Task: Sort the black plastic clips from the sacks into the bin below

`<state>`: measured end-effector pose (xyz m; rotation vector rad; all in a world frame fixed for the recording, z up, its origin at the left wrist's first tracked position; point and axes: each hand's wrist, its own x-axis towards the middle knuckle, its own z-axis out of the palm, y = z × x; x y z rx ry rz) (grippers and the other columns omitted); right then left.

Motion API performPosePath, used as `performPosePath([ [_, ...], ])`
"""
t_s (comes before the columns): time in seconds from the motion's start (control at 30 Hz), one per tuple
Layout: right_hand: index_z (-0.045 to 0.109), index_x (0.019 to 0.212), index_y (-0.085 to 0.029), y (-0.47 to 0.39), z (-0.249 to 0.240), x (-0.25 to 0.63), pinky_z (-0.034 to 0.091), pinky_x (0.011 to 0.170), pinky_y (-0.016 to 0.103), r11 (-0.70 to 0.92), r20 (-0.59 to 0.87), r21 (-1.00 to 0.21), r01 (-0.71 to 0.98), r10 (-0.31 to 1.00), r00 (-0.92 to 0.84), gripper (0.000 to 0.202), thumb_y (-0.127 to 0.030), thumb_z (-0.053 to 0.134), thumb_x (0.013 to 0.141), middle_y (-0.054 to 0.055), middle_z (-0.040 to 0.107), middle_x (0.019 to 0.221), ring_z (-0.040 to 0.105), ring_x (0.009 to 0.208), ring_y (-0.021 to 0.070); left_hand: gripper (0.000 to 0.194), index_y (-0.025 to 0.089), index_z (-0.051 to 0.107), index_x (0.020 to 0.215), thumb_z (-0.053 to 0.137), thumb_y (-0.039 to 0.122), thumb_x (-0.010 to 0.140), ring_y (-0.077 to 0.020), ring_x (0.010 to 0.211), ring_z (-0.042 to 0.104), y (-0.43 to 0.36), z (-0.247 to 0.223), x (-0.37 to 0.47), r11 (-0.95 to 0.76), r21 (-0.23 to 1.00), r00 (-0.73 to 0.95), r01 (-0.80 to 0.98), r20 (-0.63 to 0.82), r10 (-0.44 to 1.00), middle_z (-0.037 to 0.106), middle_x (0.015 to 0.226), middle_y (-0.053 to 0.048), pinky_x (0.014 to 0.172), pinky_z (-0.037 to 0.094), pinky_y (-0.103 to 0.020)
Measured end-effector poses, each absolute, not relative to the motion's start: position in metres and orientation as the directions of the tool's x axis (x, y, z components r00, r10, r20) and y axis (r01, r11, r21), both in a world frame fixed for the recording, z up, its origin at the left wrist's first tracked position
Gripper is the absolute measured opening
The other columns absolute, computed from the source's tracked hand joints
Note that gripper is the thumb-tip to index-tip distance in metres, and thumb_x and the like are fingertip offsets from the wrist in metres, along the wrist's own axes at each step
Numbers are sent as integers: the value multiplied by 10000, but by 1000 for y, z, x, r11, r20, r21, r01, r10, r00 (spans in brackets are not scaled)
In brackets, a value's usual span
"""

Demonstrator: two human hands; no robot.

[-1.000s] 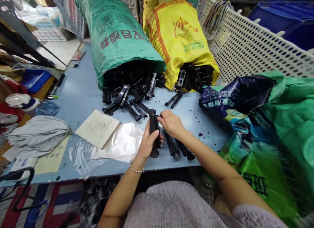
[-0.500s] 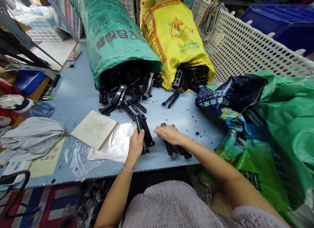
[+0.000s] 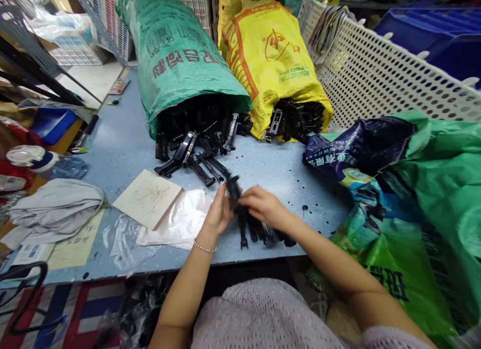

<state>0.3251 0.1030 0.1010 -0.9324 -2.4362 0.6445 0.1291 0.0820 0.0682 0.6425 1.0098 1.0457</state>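
Clock centred on the hands, 12 pointing away from the person. At centre, a black part (image 3: 233, 189) sits between the two hands above the near side of the counter (image 3: 122, 131), tilted, its top leaning toward 11. Its outline is blurred; cannot tell where its lower end stops.

Left hand (image 3: 219, 212): partly closed, fingers curled about the part from the 9 o'clock side. Right hand (image 3: 266, 207): half closed, fingers bent, fingertips at the part's 3 o'clock side; cannot tell whether they pinch it or only touch.

More black parts (image 3: 267, 235) lie at 4 to 5, just beside and partly under the right hand. A loose heap (image 3: 185, 151) of similar pieces spreads at 10 to 11 from the mouth of a green sack (image 3: 184, 58). A yellow sack (image 3: 278, 53), between 12 and 1, also holds black pieces at its opening.

At 9: a white plastic bag (image 3: 193, 208), meeting a pale board (image 3: 146, 198); farther out, a grey cloth (image 3: 56, 203). Crumpled bags (image 3: 432, 188) at 3; white basket (image 3: 376, 73) between 1 and 2.
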Motion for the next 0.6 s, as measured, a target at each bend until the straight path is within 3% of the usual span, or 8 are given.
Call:
performPosePath([
  [0.07,605,1184,-217,85,108,317,480,931,350,701,279,-610,370,626,-728,349,-107,403,922,89,637,1152,581,1085,192,513,200,574,1240,629,521,843,-203,849,680,82,80,128,376,832,142,-408,-350,926,683,1145,-108,732,567,-335],
  [0.1,585,1210,-208,84,110,315,479,925,344,682,288,-619,389,658,-695,343,-127,376,950,91,642,1144,587,1070,187,499,205,569,1244,664,470,831,-194,832,677,77,85,127,353,856,111,-378,-337,935,679,1141,-94,707,565,-316],
  [0.2,577,1182,-166,105,113,308,466,893,354,572,256,-535,622,811,-526,295,-311,394,1003,129,636,1107,579,1045,227,570,267,483,1360,656,449,849,-187,817,671,56,93,128,318,912,74,-261,-310,948,651,1162,-64,672,559,-302],
  [0.3,613,1015,-163,132,108,294,442,845,346,528,149,-429,733,842,-519,377,-451,371,1007,139,647,1033,576,998,252,636,301,405,1440,631,468,870,-195,852,663,40,94,133,267,949,21,-166,-267,963,606,1228,-68,732,564,-329],
  [0.43,586,859,-181,125,97,277,414,720,275,379,-51,-602,703,860,-507,534,-407,145,1056,51,645,794,585,738,167,658,321,350,1473,611,467,887,-181,874,654,42,90,133,177,972,-120,-154,-196,973,590,1236,-68,821,561,-341],
  [0.5,589,870,-182,101,92,276,397,690,268,447,-74,-619,645,785,-615,507,-465,207,1047,47,652,810,582,732,165,636,316,359,1458,598,481,891,-163,827,654,49,90,128,172,969,-180,-179,-204,962,624,1137,-54,779,565,-312],
  [0.6,601,948,-168,66,87,281,375,686,284,622,-2,-503,600,693,-721,423,-478,324,1023,92,666,921,586,808,195,551,275,444,1372,564,525,896,-143,723,642,57,86,114,203,961,-177,-191,-237,955,648,947,-26,689,549,-274],
])
